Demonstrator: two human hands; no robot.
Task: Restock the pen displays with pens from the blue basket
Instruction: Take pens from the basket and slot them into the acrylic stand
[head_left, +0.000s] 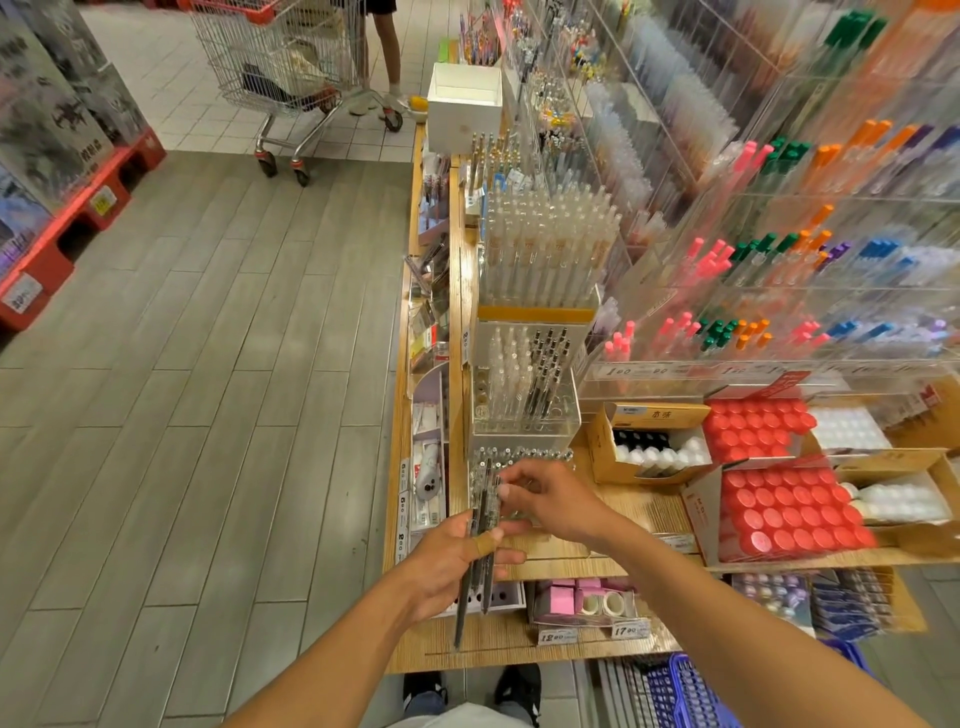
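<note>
Underfoot grey plank floor (208, 364), wooden display shelf (639, 506)

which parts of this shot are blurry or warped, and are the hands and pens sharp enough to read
Head view: the coloured pen racks at upper right smear with motion blur; wide-angle distortion bends the floor planks and shelf edge; the left hand, its bundle of pens and the right hand are fairly sharp; lighting even, without harsh shadows.

Your left hand (449, 558) curled around a bundle of pens (480, 535), forearm reaching up from below. Your right hand (550, 499) crossed in from the right, fingers (506, 488) pinching at the bundle's top.
</note>
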